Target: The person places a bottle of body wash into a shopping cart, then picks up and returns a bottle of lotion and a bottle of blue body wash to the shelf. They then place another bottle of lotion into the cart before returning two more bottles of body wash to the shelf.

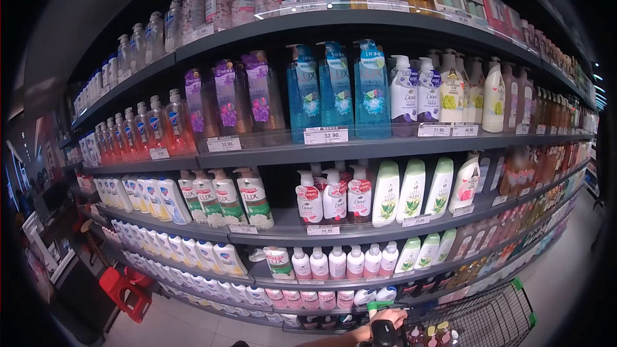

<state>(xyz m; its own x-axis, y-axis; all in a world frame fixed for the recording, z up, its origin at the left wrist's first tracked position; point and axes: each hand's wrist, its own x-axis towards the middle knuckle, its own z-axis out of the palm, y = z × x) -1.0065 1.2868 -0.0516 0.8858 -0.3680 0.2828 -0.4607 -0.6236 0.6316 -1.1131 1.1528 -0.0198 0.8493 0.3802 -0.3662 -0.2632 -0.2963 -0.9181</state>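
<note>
One hand (pixel 389 317) shows at the bottom edge, a dark watch-like device at its wrist. Its fingers are wrapped at the green-ended handle of a shopping cart (pixel 508 302); from the arm's direction it looks like my left hand. Several bottles (pixel 439 334) with pump tops stand in the cart. My other hand is outside the frame. Beyond the cart, shelves hold rows of pump bottles: blue ones (pixel 371 90), purple-labelled ones (pixel 258 93), white-and-red ones (pixel 310 199) and white-and-green ones (pixel 414 189).
Dark shelf edges (pixel 398 148) with price tags run across the view. A red stool (pixel 122 292) stands on the tiled floor (pixel 186 328) at the lower left. Behind it is a dark counter-like area (pixel 77 295).
</note>
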